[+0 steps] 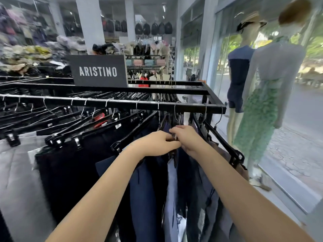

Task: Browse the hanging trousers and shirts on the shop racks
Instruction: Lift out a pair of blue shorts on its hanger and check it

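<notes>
Step in hand: sorting through the hanging trousers (145,180) on the near rail (122,104) of the black rack, toward its right end. Both hands met at one point among the clip hangers. Left hand (157,142) had fingers curled round the top of a dark hanger (172,137); right hand (186,137) pinched at the same hanger from the other side. Exactly which part each finger held could not be told; motion blur and overlap hid it.

Trousers hung close-packed below the hands: navy and black pairs, with a pale grey pair (15,172) at the near left.

Judgement: the next move calls for parting the hangers sideways along the rail, or lifting one hook clear, so a single pair can be seen whole. Hangers were crowded, so neighbours might drag along.

Writing: a dark sign (98,71) standing on the rack read "ARISTINO" in pale capitals. Small white size tags (118,126) on waistbands were too blurred to read. Two mannequins (258,84) stood at the window, far right.
</notes>
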`<action>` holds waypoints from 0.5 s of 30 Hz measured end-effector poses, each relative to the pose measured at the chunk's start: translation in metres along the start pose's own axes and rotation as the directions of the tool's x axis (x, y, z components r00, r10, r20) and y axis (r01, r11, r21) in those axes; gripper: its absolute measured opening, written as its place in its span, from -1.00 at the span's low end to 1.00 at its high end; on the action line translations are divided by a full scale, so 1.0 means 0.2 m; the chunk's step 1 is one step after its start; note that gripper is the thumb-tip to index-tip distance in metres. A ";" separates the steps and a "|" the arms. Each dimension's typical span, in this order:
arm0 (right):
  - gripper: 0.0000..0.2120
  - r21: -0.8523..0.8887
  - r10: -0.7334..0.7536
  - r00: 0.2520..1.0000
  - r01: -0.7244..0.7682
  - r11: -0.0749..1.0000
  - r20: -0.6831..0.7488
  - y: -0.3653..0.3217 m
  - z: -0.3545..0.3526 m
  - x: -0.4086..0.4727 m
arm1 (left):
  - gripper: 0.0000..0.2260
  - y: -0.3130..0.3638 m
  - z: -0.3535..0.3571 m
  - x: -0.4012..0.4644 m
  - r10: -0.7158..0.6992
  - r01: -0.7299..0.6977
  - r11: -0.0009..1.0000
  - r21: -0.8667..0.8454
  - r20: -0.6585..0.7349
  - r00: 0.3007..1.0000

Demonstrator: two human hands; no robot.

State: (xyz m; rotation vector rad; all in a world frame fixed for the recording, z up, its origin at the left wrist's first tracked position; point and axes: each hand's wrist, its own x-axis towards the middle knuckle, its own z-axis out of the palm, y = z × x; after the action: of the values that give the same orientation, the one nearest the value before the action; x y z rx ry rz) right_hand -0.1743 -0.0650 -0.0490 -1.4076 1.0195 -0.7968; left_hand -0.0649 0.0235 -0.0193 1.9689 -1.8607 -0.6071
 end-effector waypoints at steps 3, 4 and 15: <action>-0.59 -0.068 -0.021 0.997 0.015 0.998 -0.078 0.04 0.02 0.02 | -0.83 -0.07 -0.03 0.02 0.082 -0.098 0.994 -0.049 -0.257 0.963; -0.50 -0.119 -0.045 0.994 0.033 0.992 -0.104 0.05 0.03 0.02 | -0.87 -0.10 -0.04 0.05 0.098 -0.125 0.991 -0.044 -0.388 0.916; -0.40 -0.510 -0.068 0.980 -0.037 0.859 -0.185 0.03 -0.02 -0.02 | -0.53 -0.40 0.06 0.22 -0.102 0.054 0.975 -0.215 -0.218 0.970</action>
State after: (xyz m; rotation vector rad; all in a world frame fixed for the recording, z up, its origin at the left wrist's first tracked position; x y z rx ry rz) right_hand -0.1799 -0.0633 -0.0539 -1.8138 1.4518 -0.7132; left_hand -0.0023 -0.0140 -0.0748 1.8937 -1.5242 -0.5472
